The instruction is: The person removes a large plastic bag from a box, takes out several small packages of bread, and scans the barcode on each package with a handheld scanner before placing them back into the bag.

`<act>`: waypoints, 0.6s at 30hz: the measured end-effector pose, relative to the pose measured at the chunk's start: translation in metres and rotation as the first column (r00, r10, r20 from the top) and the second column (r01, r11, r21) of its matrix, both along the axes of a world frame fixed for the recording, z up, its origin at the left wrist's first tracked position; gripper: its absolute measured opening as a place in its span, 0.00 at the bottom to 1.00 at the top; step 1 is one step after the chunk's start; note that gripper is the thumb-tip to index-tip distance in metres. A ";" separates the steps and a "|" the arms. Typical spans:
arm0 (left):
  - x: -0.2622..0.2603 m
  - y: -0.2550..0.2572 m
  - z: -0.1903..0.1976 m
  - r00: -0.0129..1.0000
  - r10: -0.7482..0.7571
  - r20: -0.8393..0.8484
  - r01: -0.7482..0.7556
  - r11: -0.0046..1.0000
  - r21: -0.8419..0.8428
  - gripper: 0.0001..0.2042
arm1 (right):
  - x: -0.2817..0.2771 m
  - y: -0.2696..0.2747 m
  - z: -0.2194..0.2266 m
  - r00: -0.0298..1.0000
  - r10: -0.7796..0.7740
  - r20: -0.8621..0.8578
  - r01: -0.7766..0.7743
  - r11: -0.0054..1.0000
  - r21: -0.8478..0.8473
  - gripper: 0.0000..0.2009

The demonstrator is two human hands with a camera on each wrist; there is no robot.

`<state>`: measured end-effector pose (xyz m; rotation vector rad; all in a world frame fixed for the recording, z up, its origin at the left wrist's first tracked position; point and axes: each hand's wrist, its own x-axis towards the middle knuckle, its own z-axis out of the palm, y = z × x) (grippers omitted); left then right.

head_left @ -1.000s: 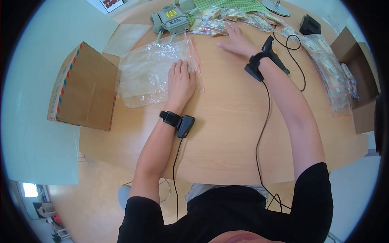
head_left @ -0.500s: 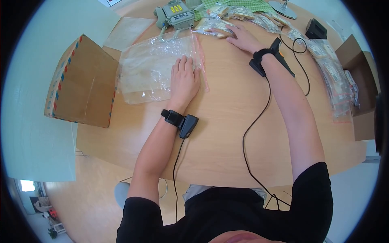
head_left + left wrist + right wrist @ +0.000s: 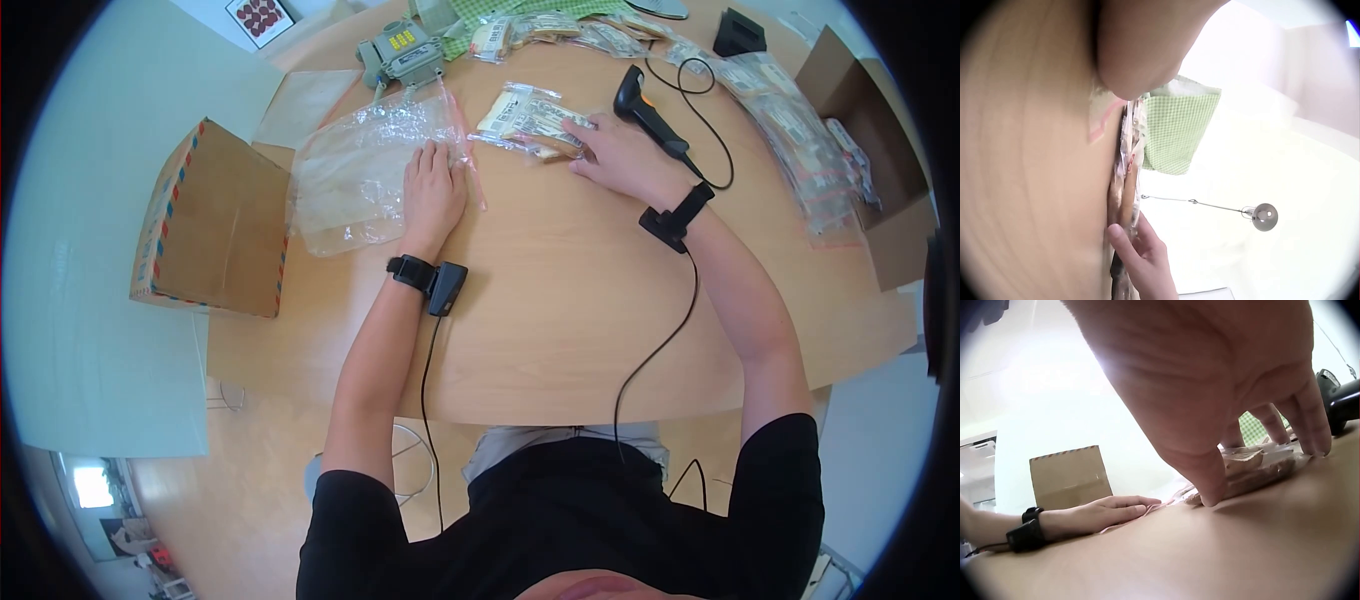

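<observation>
My left hand [image 3: 434,200] lies flat, fingers extended, on the right part of a large clear plastic bag [image 3: 350,190] with a pink edge. With thumb and fingers, my right hand [image 3: 632,160] grips the right end of small clear packets [image 3: 530,122] with printed labels, low over or on the table. The right wrist view shows the packets [image 3: 1254,475] between the thumb and the curved fingers of the right hand [image 3: 1210,394]. In the left wrist view, the right hand [image 3: 1147,259] is at the near end of the packets [image 3: 1127,187].
An open cardboard box [image 3: 215,225] stands at left, another [image 3: 880,150] at right. A grey telephone [image 3: 405,55], more packets [image 3: 550,28] and green checked cloth [image 3: 470,25] lie behind. A black scanner [image 3: 650,115] with cable, a black holder [image 3: 740,33] and bagged packets [image 3: 790,130] are at right.
My right hand has reached the packets at the back, taken hold of some and drawn them nearer, away from the others. My left hand stays on the plastic bag.
</observation>
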<state>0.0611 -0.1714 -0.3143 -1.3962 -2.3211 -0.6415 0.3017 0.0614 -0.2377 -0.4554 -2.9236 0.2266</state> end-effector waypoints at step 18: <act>0.047 0.006 0.018 0.979 -0.135 -0.149 0.123 0.988 -0.089 0.24 | -0.035 0.070 -0.037 0.925 -0.338 -0.173 0.342 0.940 -0.004 0.25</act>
